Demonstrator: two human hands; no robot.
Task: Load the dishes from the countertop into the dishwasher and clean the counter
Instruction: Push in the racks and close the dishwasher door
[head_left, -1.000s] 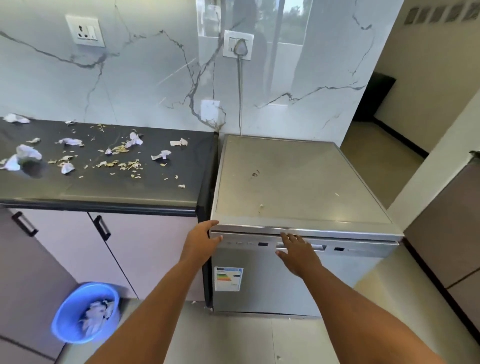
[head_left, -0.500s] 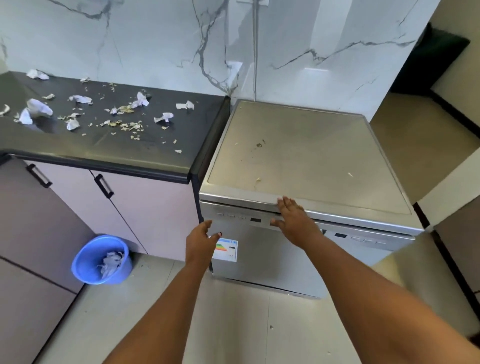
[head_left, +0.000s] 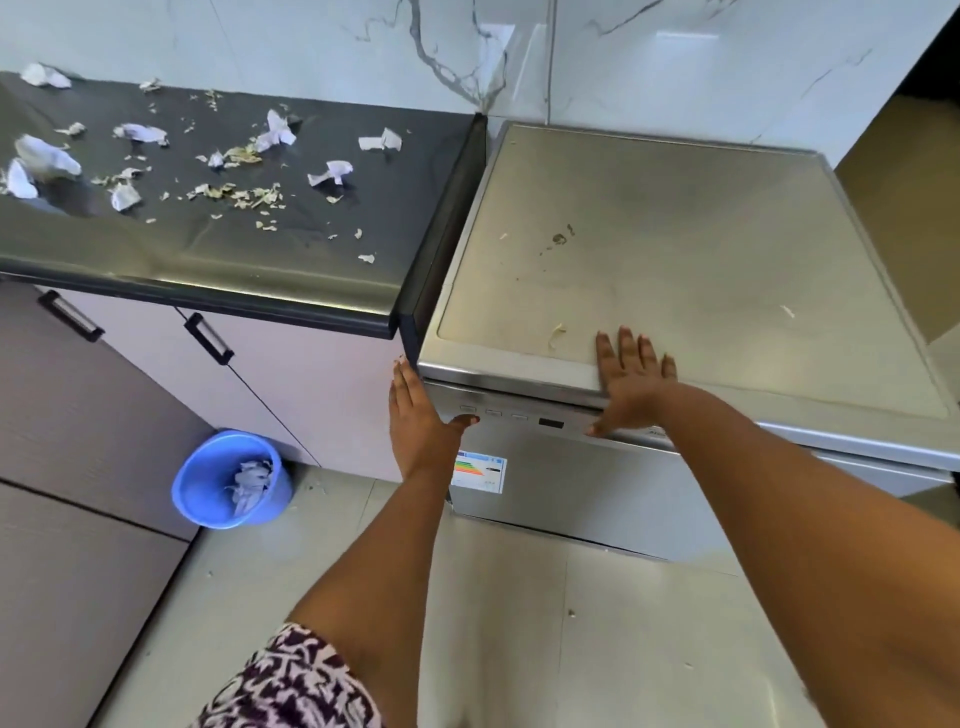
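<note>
Fingers of right hand (head_left: 631, 382) flat on dishwasher (head_left: 675, 249) top, left hand (head_left: 418, 421) fingers straight beside its corner

White veined marble wall (head_left: 311, 47); pale tiled floor (head_left: 519, 623); pinkish cabinet doors (head_left: 291, 374) with black handles (head_left: 209, 339).

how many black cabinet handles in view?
2. One black bar cabinet handle sits on the far-left door; the other black bar cabinet handle is on the pale door nearer the silver dishwasher. More may lie outside the frame.

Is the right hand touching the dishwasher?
Touching. The head view shows the right hand lying flat over the dishwasher's front top edge, fingers spread on its top.
</note>
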